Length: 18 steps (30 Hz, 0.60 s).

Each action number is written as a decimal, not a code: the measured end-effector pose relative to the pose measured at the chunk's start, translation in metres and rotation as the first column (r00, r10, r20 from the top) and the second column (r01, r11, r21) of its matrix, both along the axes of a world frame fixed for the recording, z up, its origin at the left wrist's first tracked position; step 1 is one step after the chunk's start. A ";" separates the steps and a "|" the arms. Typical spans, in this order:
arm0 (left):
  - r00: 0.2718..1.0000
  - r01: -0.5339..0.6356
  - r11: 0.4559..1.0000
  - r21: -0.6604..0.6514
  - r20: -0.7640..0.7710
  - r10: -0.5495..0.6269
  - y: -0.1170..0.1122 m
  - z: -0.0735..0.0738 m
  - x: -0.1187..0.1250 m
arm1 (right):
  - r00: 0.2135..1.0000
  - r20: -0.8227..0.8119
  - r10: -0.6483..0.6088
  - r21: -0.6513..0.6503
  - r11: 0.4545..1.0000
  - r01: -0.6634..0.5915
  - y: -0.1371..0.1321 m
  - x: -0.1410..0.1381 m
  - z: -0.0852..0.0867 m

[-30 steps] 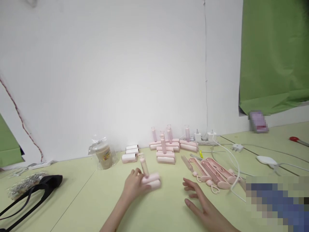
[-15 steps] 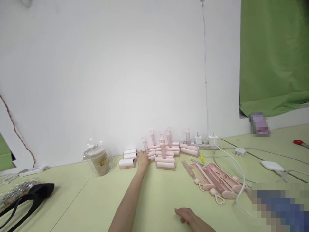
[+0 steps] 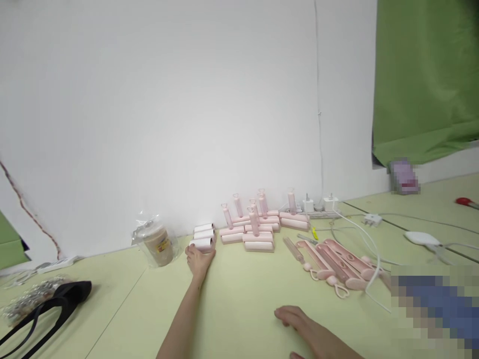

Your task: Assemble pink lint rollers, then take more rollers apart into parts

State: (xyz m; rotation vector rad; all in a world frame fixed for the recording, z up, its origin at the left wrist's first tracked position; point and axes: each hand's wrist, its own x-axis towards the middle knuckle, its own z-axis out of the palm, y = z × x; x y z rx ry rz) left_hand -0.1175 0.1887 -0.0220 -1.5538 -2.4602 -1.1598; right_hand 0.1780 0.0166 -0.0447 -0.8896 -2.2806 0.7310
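My left hand (image 3: 199, 260) reaches far forward and closes its fingers around the nearest of three white paper rolls (image 3: 202, 243) stacked by the wall. Just right of them stand several pink lint rollers (image 3: 256, 229) with upright handles, one (image 3: 228, 227) at the group's left end. My right hand (image 3: 299, 321) rests flat on the pale green table, fingers apart and holding nothing. Several pink roller handles (image 3: 335, 267) lie in a row to its upper right.
A bagged jar (image 3: 158, 242) stands left of the rolls. A black strap (image 3: 45, 304) and a packet of metal rings lie at far left. White chargers (image 3: 318, 204), cables and a white mouse-like device (image 3: 419, 237) spread at right. A green sheet hangs at upper right.
My left hand carried a pink lint roller forward, set it at the group's left end, then shifted left onto the white rolls. My right hand drew back toward me.
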 end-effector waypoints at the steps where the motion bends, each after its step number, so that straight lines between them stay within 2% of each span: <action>1: 0.999 0.037 0.999 0.003 0.021 -0.037 -0.007 0.001 0.001 | 1.000 -0.029 -0.007 0.005 1.000 0.007 -0.003 0.001 0.002; 4: 0.978 0.195 0.981 0.001 0.072 -0.195 -0.037 0.004 0.004 | 0.987 -0.151 -0.049 -0.059 0.997 0.040 -0.004 0.004 0.002; 6: 0.941 0.325 0.946 -0.009 0.103 -0.323 -0.064 0.004 0.008 | 0.955 -0.267 -0.130 -0.190 0.978 0.080 0.002 0.004 0.001; 8: 0.883 0.458 0.889 -0.025 0.132 -0.451 -0.092 0.006 0.017 | 0.875 -0.418 -0.246 -0.377 0.923 0.079 0.010 0.002 0.003; 9: 0.847 0.521 0.853 -0.033 0.143 -0.511 -0.104 0.010 0.024 | 0.815 -0.489 -0.310 -0.486 0.873 0.041 0.014 0.001 0.005; 11: 0.759 0.645 0.762 -0.053 0.155 -0.632 -0.123 0.024 0.046 | 0.679 -0.595 -0.430 -0.669 0.734 -0.121 0.019 -0.002 0.013; 13: 0.656 0.755 0.647 -0.110 0.151 -0.740 -0.132 0.047 0.075 | 0.562 -0.646 -0.516 -0.746 0.583 -0.322 0.020 -0.003 0.022; 14: 0.577 0.804 0.534 -0.261 0.129 -0.806 -0.133 0.059 0.091 | 0.521 -0.658 -0.544 -0.752 0.519 -0.407 0.019 -0.004 0.026; 15: 0.502 0.799 0.416 -0.434 0.102 -0.859 -0.131 0.072 0.107 | 0.493 -0.657 -0.570 -0.753 0.459 -0.472 0.018 -0.003 0.029; 16: 0.453 0.795 0.345 -0.500 0.110 -0.885 -0.128 0.084 0.122 | 0.478 -0.639 -0.603 -0.760 0.396 -0.516 0.018 -0.003 0.031; 18: 0.384 0.757 0.244 -0.606 0.110 -0.917 -0.120 0.103 0.150 | 0.477 -0.559 -0.678 -0.791 0.263 -0.552 0.017 -0.001 0.031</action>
